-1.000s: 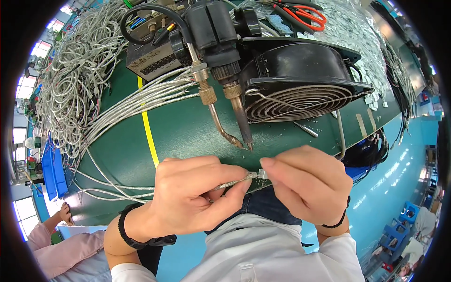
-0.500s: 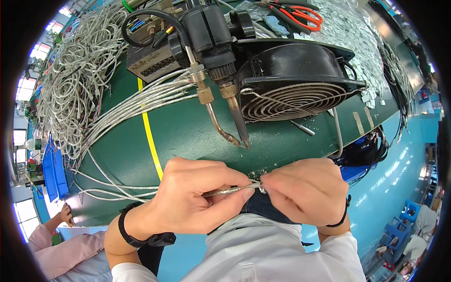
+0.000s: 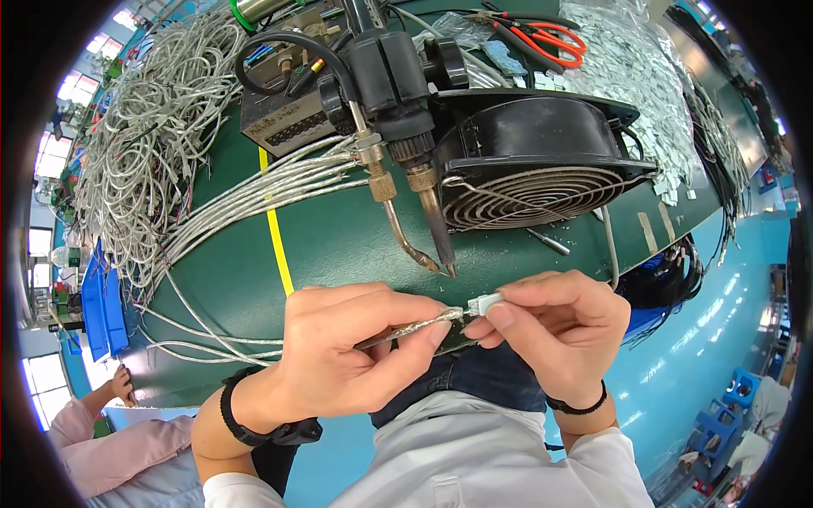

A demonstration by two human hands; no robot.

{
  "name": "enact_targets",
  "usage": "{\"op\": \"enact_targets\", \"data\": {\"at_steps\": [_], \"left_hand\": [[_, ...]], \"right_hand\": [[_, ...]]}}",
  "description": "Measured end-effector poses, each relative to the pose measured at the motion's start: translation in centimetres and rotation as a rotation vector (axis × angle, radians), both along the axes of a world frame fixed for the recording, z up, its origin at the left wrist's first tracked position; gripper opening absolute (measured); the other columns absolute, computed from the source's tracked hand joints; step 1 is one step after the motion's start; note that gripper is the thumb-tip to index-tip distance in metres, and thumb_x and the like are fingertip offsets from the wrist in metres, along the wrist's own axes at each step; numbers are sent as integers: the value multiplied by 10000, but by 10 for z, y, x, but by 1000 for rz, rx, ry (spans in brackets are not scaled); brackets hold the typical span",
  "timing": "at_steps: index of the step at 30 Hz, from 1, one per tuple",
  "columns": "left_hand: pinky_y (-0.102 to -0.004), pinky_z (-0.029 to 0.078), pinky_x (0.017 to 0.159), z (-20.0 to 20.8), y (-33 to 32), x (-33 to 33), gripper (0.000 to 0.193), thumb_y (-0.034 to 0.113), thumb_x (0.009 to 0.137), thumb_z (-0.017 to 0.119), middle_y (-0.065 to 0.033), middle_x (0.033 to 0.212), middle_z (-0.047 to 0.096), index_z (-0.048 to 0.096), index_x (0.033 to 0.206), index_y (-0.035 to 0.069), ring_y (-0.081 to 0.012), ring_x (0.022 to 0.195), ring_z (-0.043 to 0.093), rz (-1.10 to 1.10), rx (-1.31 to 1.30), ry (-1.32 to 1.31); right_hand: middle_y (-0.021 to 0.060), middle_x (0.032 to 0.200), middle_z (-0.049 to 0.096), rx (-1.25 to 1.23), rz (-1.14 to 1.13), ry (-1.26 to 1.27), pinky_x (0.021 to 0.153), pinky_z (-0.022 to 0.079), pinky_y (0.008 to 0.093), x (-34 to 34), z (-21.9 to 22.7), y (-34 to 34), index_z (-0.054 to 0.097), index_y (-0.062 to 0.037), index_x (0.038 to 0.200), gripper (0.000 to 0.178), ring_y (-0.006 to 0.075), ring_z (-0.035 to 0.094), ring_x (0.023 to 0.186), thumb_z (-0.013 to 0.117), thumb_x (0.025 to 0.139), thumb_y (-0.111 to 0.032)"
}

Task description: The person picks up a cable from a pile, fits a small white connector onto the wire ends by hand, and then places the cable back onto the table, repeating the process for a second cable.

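Note:
My left hand (image 3: 356,339) pinches a silvery shielded cable (image 3: 415,327) close to its end, between thumb and forefinger. The rest of the cable trails off leftward behind my hand. In my right hand (image 3: 555,326) a small pale connector (image 3: 483,305) is gripped by thumb and fingers. The connector sits at the cable's end; whether they are joined, I cannot tell. Just beyond my hands the soldering iron (image 3: 434,216) points its tip down above the green table (image 3: 356,245), beside a bent metal feed tube (image 3: 395,229).
A black round fan (image 3: 542,169) stands right of the iron. Straight cables (image 3: 271,190) lie to the left, by a large tangled cable heap (image 3: 152,152). Red-handled pliers (image 3: 550,42) and many pale small pieces (image 3: 627,93) lie at the back right. At far left is another person's hand (image 3: 122,383).
My right hand has opened out and turned, and the pale connector now shows between its fingers at the cable end. The left hand keeps its pinch; the whole view shifted slightly.

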State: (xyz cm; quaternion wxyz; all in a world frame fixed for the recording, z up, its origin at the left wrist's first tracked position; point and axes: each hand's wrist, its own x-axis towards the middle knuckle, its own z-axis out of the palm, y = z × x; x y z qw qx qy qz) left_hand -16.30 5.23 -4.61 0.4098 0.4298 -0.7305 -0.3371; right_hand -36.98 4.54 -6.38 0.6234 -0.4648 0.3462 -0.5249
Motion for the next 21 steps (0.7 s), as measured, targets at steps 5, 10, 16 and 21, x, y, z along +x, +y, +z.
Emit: {"op": "enact_targets", "data": {"at_steps": [5,10,16,21], "left_hand": [[-225,312,409,0,0,0,82,-7,771,723,-52,577,589,678,837,-24,-79,440,470,58,-28,-54],[-232,337,402,-2,-1,0,83,3,779,735,-37,571,572,695,851,-5,-87,431,482,105,-18,-72],[-231,348,398,-4,-1,-1,85,11,783,740,-36,578,581,700,857,-1,-86,425,488,133,-32,-75],[-227,347,399,-6,0,0,89,5,781,737,-43,604,607,695,859,-9,-69,439,488,165,13,-31]], "right_hand": [[225,861,686,-244,-35,136,584,614,298,3,-6,-7,641,110,908,130,269,726,734,657,792,167],[209,869,694,-192,-20,127,648,614,300,4,-3,-10,650,126,928,133,244,724,761,672,800,152],[207,841,685,-14,-25,83,577,608,285,9,2,-10,639,110,900,117,253,724,717,652,798,165],[198,842,685,-170,-50,148,590,605,275,12,-1,-11,638,106,905,108,240,723,725,650,810,155]]}}
